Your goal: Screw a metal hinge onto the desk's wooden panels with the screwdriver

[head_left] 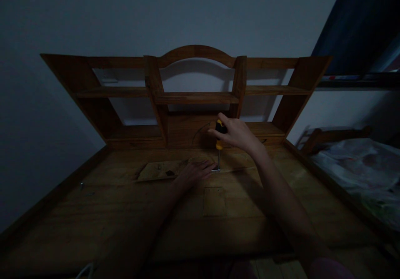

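Note:
My right hand (235, 131) is closed around the black and yellow handle of a screwdriver (219, 144). The screwdriver stands almost upright, its shaft pointing down to a small metal piece (215, 170) on the wooden desktop. Flat beside that piece lies my left hand (195, 170), fingers stretched out to the right, with the fingertips at or near the metal. Under or against the left hand is a loose wooden board (159, 169) with a dark hole in it. Dim light hides whether the screwdriver tip sits in a screw.
A wooden shelf unit (196, 98) rises along the back of the desktop (256, 195). Nearer me is a small square wooden piece (214, 202). A small metal item (81, 184) lies at the left. Beyond the right edge are plastic-covered things (359, 162).

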The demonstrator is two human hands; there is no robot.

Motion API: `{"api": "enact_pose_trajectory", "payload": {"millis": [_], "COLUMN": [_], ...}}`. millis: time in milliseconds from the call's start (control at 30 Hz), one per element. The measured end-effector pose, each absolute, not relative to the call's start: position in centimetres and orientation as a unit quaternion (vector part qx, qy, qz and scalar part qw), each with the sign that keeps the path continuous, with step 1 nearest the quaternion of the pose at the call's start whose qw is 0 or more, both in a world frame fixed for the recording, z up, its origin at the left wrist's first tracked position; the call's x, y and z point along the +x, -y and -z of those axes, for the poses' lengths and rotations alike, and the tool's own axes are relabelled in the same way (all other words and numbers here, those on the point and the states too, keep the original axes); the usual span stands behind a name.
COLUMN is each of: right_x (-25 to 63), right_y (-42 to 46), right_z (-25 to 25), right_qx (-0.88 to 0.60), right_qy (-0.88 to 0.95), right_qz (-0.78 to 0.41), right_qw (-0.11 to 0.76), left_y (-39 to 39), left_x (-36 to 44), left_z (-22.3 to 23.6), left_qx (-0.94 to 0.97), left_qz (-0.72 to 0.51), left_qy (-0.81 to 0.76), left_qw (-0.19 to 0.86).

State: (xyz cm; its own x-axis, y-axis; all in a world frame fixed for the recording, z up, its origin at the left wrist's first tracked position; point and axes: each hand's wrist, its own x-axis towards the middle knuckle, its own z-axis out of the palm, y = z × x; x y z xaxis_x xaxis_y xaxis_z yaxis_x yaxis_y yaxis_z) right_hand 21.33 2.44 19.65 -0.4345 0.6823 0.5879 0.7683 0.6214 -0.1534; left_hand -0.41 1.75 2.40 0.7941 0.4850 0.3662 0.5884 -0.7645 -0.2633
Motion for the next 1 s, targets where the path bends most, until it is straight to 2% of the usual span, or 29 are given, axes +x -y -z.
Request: {"api": "enact_pose_trajectory", "payload": {"millis": [200,400,600,800,1000], "right_x": [21.52,21.41,21.69,21.24,21.39], "right_y": [-2.63,-2.01,-2.24,-2.36,-2.45], "right_z": [-19.77,-19.90,-20.18,-19.76,-19.83], "right_qx": [-0.366,-0.439,-0.351,-0.440,-0.339], "right_qy": [0.872,0.845,0.881,0.840,0.882], "right_qz": [-0.011,0.088,0.037,0.092,0.042], "right_qw": [0.325,0.292,0.315,0.303,0.325], "left_y": [-1.79,-1.88,-1.74,-1.72,-1.66], "left_x": [-0.61,-0.52,-0.48,-0.54,-0.44], "left_z": [-2.26,-2.05,-2.46,-2.69,-2.56], "left_qx": [-0.931,-0.930,-0.931,-0.933,-0.930], "left_qz": [0.136,0.142,0.136,0.135,0.133], "left_qy": [0.292,0.294,0.295,0.288,0.292], "left_qw": [0.174,0.169,0.169,0.170,0.178]}}
